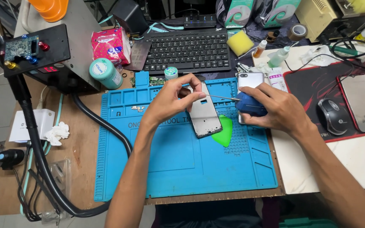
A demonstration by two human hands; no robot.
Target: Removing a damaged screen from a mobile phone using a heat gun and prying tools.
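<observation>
My left hand point(173, 98) grips the top end of a bare silver phone frame point(205, 114), holding it tilted over the blue repair mat point(182, 164). My right hand point(271, 109) is wrapped around a blue-handled screwdriver point(249, 104), whose thin metal shaft point(222, 98) points left and reaches the upper part of the frame near my left fingers. A green triangular pick point(224, 131) lies on the mat just below the frame. A second silver phone point(250, 80) lies behind my right hand, partly hidden by it.
A black keyboard point(186, 50) sits behind the mat. A black soldering station point(39, 55) with a thick hose point(43, 169) stands at the left. A mouse point(333, 116), a red mousepad point(309, 84) and a grey slab point(362, 101) lie at the right. Bottles, a yellow sponge point(240, 42) and a teal tub point(105, 72) crowd the back.
</observation>
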